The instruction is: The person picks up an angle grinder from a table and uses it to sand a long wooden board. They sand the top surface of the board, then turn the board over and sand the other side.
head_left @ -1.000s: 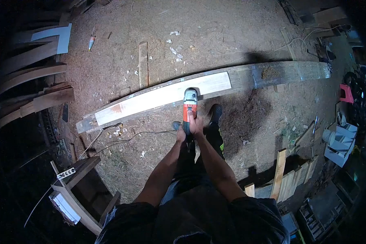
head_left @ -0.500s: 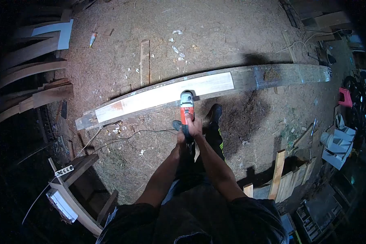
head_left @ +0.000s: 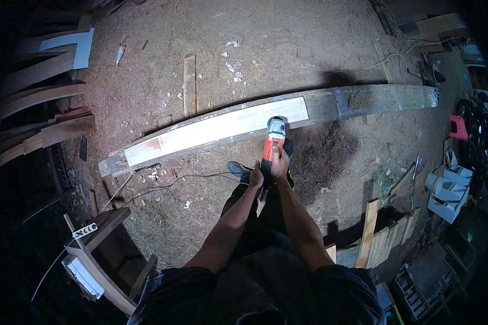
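We're gripping the grinder [head_left: 273,144] with left hand [head_left: 256,176] and right hand [head_left: 280,164] at the white board [head_left: 217,130]; tilting could be gouging it.

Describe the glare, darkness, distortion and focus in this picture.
Head view: glare washes out much of the pale board; both side edges fall into black; the long plank looks bowed, possibly partly lens distortion; the angle grinder appears fairly sharp.

One orange-and-black power tool [head_left: 268,150], its metal head [head_left: 276,127] at the near edge of a pale board [head_left: 217,130]; right hand [head_left: 280,164] wrapped round the body, left hand [head_left: 256,177] round the rear. Pale board, lying on a longer weathered plank [head_left: 382,101]. Tapered tube [head_left: 120,55], on dirt ground [head_left: 309,59], upper left. Socket strip [head_left: 85,231], lower left.
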